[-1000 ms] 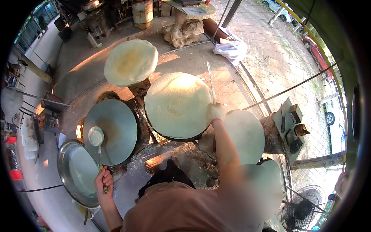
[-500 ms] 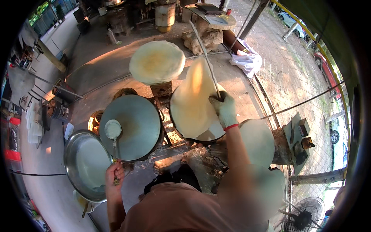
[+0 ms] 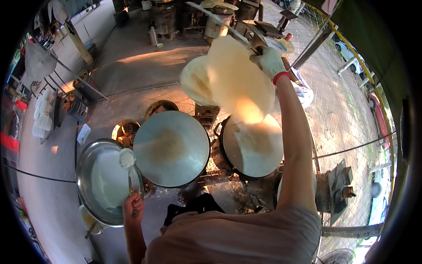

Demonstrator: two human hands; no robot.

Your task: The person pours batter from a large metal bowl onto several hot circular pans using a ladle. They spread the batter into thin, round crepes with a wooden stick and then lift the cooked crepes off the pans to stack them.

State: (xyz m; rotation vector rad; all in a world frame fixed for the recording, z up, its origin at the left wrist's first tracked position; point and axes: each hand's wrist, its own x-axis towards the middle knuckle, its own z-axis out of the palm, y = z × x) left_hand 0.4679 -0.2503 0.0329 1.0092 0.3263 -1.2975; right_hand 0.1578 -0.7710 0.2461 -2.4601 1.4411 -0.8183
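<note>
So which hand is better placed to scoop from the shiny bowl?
Left, probably: the left hand holds a round, white-coated ladle near the round, silver metal bowl. The white-gloved right hand is farther away, holding a long, thin stick with a broad, pale sheet hanging from it.

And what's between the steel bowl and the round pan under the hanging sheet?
Another round pan sits there, between the steel bowl and the pan under the hanging sheet. The head view shows it.
</note>
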